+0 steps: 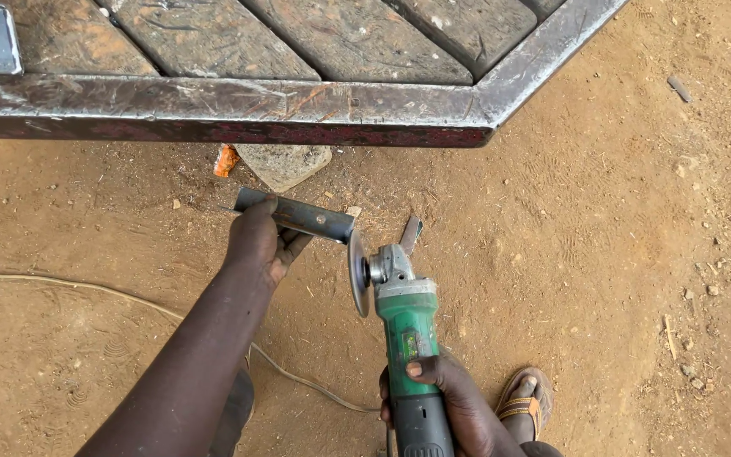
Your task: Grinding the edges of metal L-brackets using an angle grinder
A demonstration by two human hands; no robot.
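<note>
At the far left, a thin cable trails across the dirt ground and runs toward the near centre. Along the far edge lies a large welded metal frame with slanted flat bars, its corner angled at the right. Just below it, on the ground, sit a small orange scrap and a flat stone.

The left hand is closed around a short dark metal bar, gripping it near its left end and holding it above the ground, tilted slightly down to the right. The bar's right end meets the grinding disc of a green angle grinder.

The right hand wraps around the grinder's dark rear handle, fingers curled over it, with the tool pointing away toward the frame. A small metal offcut lies on the dirt just beyond the grinder's head. To the near right, a foot in a brown sandal rests on the ground.
</note>
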